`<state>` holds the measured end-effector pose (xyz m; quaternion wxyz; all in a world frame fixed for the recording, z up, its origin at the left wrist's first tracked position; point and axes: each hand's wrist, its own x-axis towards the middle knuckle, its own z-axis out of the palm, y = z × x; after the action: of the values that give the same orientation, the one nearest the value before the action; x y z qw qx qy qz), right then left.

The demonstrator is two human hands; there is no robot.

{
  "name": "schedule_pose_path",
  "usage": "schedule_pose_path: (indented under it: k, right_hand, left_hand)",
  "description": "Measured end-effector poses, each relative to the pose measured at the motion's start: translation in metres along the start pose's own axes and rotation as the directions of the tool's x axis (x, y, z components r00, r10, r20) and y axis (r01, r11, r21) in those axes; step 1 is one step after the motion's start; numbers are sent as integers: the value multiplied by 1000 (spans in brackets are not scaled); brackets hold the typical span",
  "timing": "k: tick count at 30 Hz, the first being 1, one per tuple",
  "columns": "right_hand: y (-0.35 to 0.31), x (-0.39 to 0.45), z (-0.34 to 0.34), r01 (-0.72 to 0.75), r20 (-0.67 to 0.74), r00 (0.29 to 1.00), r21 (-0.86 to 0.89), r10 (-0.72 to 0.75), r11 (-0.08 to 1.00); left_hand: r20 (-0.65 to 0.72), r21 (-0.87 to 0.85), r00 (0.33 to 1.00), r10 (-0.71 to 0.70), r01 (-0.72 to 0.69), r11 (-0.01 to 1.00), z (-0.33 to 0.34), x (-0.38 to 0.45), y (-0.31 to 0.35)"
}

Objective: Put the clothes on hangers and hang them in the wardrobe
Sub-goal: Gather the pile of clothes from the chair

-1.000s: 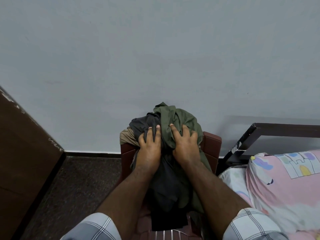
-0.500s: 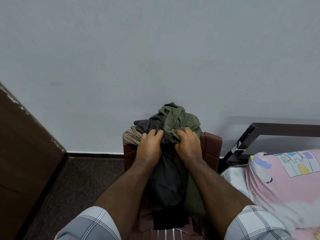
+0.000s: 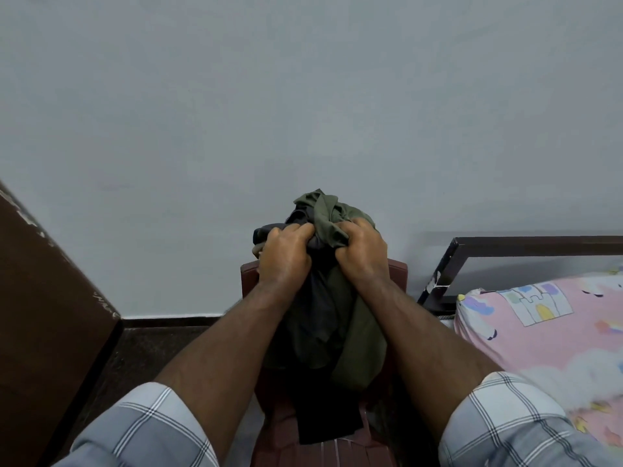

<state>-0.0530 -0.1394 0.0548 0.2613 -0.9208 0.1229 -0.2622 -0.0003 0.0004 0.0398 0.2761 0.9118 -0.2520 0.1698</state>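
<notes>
Both hands bunch the pile of clothes (image 3: pixel 323 311) on the chair (image 3: pixel 249 274): left hand (image 3: pixel 285 256) and right hand (image 3: pixel 362 252), each grip curled tight into the cloth.

Both hands, left (image 3: pixel 285 256) and right (image 3: pixel 362 251), flat on the clothes pile (image 3: pixel 323 318) a second ago, have now curled into it and lifted the bunched top.

Both arms reach straight out, left hand (image 3: pixel 285 256) and right hand (image 3: pixel 362 252) side by side, fingers curled tight, gripping.
</notes>
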Motion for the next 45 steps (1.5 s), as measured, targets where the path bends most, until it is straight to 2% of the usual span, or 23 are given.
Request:
schedule_pose_path:
  k: [5, 11, 15, 17, 19, 21, 24, 27, 35, 39, 42, 45]
  right_hand:
    - [-12, -19, -14, -25, 51, 998, 0, 25, 1000]
    - [-8, -49, 5, -56, 202, 978, -2, 56, 998]
    - [-10, -56, 9, -91, 464, 882, -2, 82, 996]
    - [-11, -58, 14, -108, 503, 859, -13, 100, 994]
    - [-12, -61, 22, -94, 415, 905, -9, 89, 996]
    - [-13, -64, 27, -61, 247, 967, -36, 68, 998]
    - [-22, -66, 23, -38, 82, 996, -92, 46, 995]
    - [-33, -67, 14, -41, 34, 998, -101, 45, 994]
    - [-48, -78, -18, -13, -69, 998, -142, 4, 990]
    - [-57, -91, -33, -2, -82, 997, -158, -11, 987]
    - [-65, -103, -47, 17, -104, 994, -144, -33, 989]
    - [-67, -120, -66, 38, -132, 990, -153, -59, 987]
  left_hand:
    - [38, -54, 999, -29, 31, 998, -13, -15, 1]
    - [95, -126, 988, -120, 132, 983, -7, -51, -15]
    - [116, -152, 985, -124, 141, 978, -7, -58, -14]
    - [120, -163, 987, -106, 125, 979, -8, -58, -12]
    - [121, -168, 991, -62, 82, 982, -10, -59, -10]
    - [106, -170, 994, -13, 31, 985, -12, -62, -8]
    - [54, -176, 997, 52, -41, 983, -19, -67, -5]
    - [34, -164, 994, 103, -97, 982, -28, -69, -4]
    - [138, -163, 957, 255, -232, 959, -56, -83, 2]
    - [170, -63, 940, 295, -288, 956, -74, -95, 9]
    - [133, 46, 934, 332, -341, 939, -86, -109, 18]
    - [103, 73, 933, 344, -352, 933, -99, -122, 34]
